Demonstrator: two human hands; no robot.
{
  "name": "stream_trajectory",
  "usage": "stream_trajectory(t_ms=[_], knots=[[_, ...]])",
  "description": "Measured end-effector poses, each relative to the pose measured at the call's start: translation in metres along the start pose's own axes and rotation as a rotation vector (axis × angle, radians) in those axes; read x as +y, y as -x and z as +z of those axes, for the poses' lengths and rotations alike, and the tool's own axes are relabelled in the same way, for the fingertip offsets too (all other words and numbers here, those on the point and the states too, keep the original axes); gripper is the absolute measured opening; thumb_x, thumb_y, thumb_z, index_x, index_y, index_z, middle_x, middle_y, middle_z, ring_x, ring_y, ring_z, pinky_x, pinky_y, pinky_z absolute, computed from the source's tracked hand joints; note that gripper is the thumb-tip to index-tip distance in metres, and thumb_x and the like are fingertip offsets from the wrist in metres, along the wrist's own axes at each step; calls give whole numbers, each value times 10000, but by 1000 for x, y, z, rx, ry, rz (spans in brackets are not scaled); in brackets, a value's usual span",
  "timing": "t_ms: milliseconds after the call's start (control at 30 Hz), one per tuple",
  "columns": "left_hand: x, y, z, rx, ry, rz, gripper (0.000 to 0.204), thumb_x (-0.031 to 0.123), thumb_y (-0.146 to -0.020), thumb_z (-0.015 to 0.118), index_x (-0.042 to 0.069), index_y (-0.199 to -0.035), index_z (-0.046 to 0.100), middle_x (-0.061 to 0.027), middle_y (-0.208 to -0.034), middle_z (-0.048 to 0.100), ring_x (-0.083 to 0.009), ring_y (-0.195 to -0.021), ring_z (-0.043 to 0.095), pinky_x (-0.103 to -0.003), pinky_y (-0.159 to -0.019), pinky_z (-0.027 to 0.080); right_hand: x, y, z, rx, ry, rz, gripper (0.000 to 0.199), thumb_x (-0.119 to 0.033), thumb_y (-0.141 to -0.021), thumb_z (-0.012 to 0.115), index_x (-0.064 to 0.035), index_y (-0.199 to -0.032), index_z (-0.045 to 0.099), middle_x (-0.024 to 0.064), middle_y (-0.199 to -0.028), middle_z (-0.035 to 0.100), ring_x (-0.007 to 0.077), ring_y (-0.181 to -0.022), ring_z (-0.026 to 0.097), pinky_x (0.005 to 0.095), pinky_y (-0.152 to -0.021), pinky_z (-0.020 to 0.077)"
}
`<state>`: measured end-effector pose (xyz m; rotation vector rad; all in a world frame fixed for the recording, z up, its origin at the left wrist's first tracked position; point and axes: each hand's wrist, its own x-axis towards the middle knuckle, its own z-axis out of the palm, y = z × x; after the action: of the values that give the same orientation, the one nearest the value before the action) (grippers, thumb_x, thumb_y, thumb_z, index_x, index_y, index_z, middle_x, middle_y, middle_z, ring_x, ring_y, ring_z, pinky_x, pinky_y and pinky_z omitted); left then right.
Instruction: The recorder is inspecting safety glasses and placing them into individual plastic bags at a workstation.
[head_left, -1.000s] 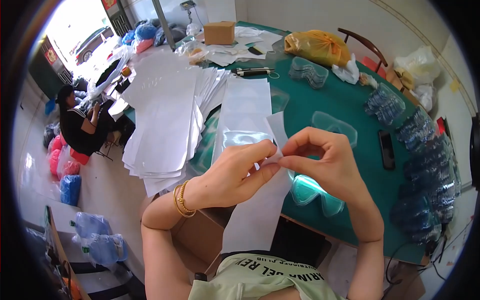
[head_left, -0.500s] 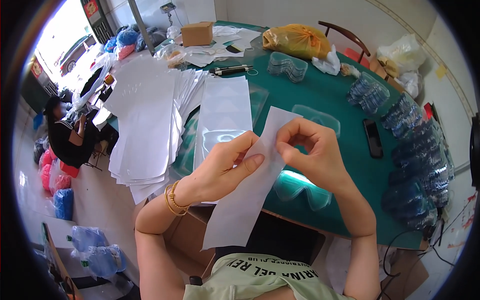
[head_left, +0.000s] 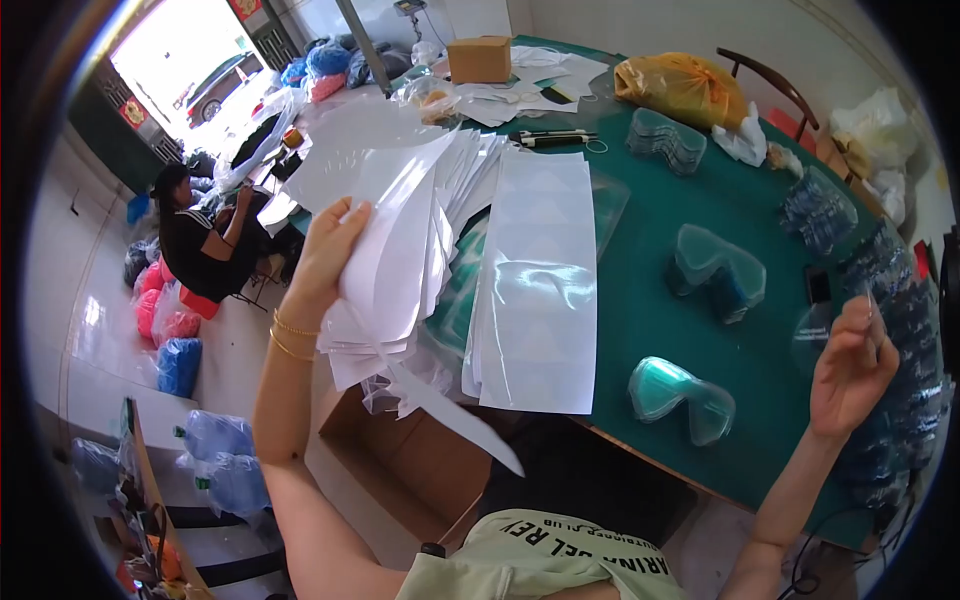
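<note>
My left hand [head_left: 335, 250] is closed at the left edge of a white sheet [head_left: 400, 235] on the tall, uneven stack, and the sheet bows upward there. Below that wrist, a narrow white strip [head_left: 450, 420] slants down over an open cardboard box. My right hand [head_left: 855, 370] is out at the far right, its fingertips pinched on a clear, see-through plastic piece [head_left: 810, 335] that is hard to make out. Between my hands, a shiny white label sheet [head_left: 545, 290] lies on more sheets. Clear goggle-shaped lenses [head_left: 682, 400] lie near the table's front edge, with a thicker lens pile [head_left: 717, 270] behind them.
The green table [head_left: 640, 335] also holds a phone [head_left: 818, 285], rows of lens stacks [head_left: 890, 370], a yellow bag [head_left: 680, 88] and a small carton [head_left: 478, 60]. The open cardboard box [head_left: 400, 455] stands below its front edge. Another person [head_left: 205, 230] sits at left.
My hands have moved apart, left to the paper stack and right to the far right. The strip they held now hangs over the box. The view has shifted left.
</note>
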<state>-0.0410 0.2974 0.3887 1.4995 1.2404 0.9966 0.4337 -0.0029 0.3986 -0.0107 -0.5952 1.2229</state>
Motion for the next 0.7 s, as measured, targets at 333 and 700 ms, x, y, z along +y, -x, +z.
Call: stream_trajectory(t_ms=[333, 700], knots=[[-102, -148, -59, 372, -1240, -37, 702, 110, -837, 649, 94, -1465, 335, -222, -1380, 491, -447, -1231, 506, -458, -1017, 444, 36, 52, -21, 191, 83, -65, 292, -70, -926, 558, 80, -1149, 443, 150, -1127, 506, 253, -1062, 564, 344, -958, 537], [34, 133, 181, -938, 335, 214, 721, 118, -852, 725, 1, -1466, 366, -121, -1479, 439, -181, -1321, 450, -367, -1124, 347, 116, 44, 16, 174, 1153, -69, 72, -46, -834, 577, -15, -833, 512, 127, -1024, 564, 150, -887, 551, 276, -829, 474]])
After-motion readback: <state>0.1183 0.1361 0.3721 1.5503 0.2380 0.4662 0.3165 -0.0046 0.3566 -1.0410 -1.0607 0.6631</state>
